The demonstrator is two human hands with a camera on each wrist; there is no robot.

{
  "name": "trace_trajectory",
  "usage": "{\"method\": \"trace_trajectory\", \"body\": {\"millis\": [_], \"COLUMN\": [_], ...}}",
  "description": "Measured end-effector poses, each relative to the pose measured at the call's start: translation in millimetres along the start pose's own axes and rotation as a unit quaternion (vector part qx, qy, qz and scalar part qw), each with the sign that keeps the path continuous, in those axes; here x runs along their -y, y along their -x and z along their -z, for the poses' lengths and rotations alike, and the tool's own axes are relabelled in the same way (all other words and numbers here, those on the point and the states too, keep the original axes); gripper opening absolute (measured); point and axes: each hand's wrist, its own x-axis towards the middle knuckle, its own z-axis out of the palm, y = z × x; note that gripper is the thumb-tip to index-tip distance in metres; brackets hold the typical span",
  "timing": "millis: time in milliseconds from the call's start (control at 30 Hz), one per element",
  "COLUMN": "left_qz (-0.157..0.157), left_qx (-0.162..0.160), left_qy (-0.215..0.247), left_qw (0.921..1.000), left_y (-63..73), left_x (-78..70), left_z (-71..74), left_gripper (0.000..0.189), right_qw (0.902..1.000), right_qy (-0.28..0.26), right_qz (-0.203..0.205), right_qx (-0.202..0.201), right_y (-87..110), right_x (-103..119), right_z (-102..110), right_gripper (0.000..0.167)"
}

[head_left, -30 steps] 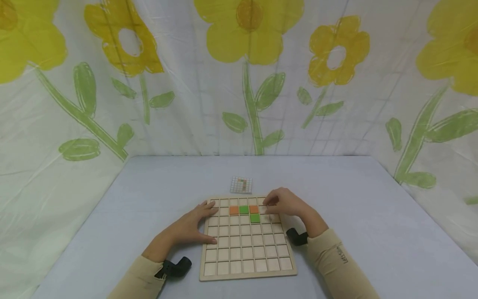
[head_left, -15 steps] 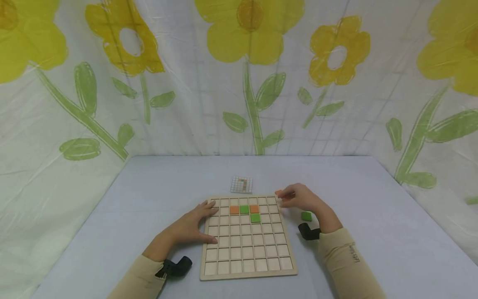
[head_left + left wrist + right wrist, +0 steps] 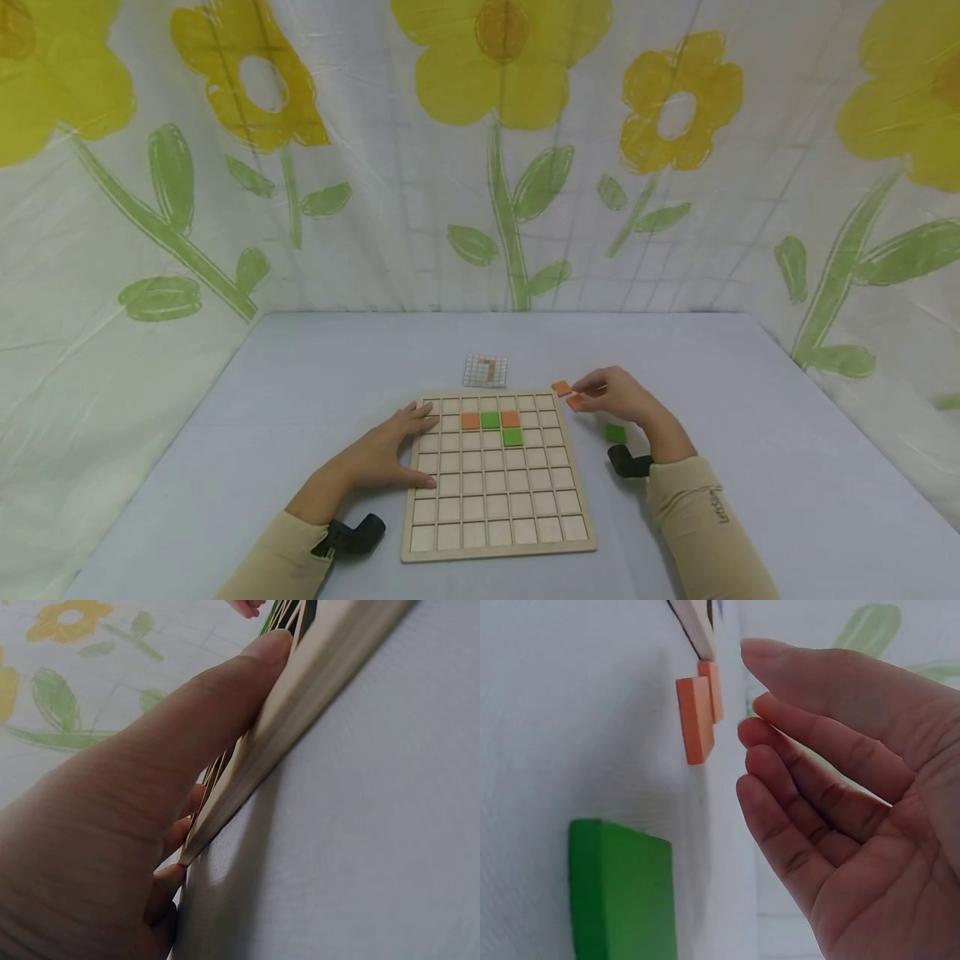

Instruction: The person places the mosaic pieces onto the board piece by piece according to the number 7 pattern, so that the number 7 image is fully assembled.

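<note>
My left hand (image 3: pixel 386 450) rests on the left edge of a wooden grid board (image 3: pixel 498 556), thumb and fingers spread; the left wrist view shows the thumb (image 3: pixel 225 690) on the rim. Set in the board's squares are two orange tiles, one of them the left orange tile (image 3: pixel 470 422), and two green tiles, one the lower green tile (image 3: pixel 512 437). Right of the board's far corner lie two loose orange tiles, a farther one (image 3: pixel 562 388) and a nearer one (image 3: pixel 575 403). My right hand (image 3: pixel 618 395) is beside them, its fingers loosely bent with nothing between them.
A loose green tile (image 3: pixel 616 433) lies on the table below my right hand. A small card with a printed grid (image 3: pixel 485 371) lies beyond the board's far edge. Behind the white table (image 3: pixel 337 358) hangs a flowered curtain (image 3: pixel 390 208).
My right hand has moved right, from above the board's far right corner to beside it. Both loose orange tiles and the loose green tile have come into view. My left hand stays put.
</note>
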Motion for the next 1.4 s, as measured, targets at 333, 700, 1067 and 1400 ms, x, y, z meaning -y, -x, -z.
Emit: {"method": "trace_trajectory", "body": {"millis": [333, 700, 1067, 1400], "left_qz": [-0.001, -0.004, -0.002, 0.002], "left_qx": [0.0, -0.002, -0.001, 0.002], "left_qy": [0.0, 0.001, 0.0, 0.005], "left_qw": [1.0, 1.0, 1.0, 1.0], "left_y": [-0.5, -0.5, -0.7, -0.8], "left_x": [0.6, 0.7, 1.2, 1.4], "left_z": [-0.7, -0.9, -1.2, -1.4], "left_gripper": [0.097, 0.097, 0.097, 0.096], "right_qw": [0.9997, 0.9996, 0.998, 0.9983], "right_qy": [0.014, 0.025, 0.054, 0.052], "right_qz": [-0.019, -0.014, -0.031, -0.026], "right_qx": [-0.002, -0.007, -0.009, 0.003], "right_y": [-1.7, 0.5, 0.6, -0.2], "right_x": [-2.7, -4.0, -4.6, -2.3], "right_z": [-8.7, -8.5, -7.9, -7.7], "right_gripper": [0.029, 0.025, 0.022, 0.022]}}
